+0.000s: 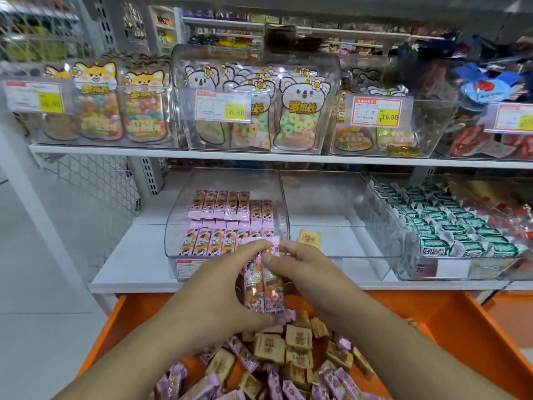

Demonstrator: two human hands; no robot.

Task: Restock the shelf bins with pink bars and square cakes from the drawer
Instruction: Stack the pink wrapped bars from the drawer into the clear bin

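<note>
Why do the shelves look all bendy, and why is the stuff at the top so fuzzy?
In the head view, the wide lens curves the shelf edge toward the sides; the far aisle at the top is blurred and dim; glare streaks the clear bin and shines on the pink bars held by the left hand and right hand, which look sharp.

White metal shelving (pixel 202 155), two tiers in view. Perforated grey upright (pixel 148 176) and wire-mesh back panel (pixel 95 180) at the left end. Pale floor (pixel 34 284) beyond the left edge. Further stocked shelves (pixel 317 30) behind, blurred. Even, bright shop lighting.
</note>
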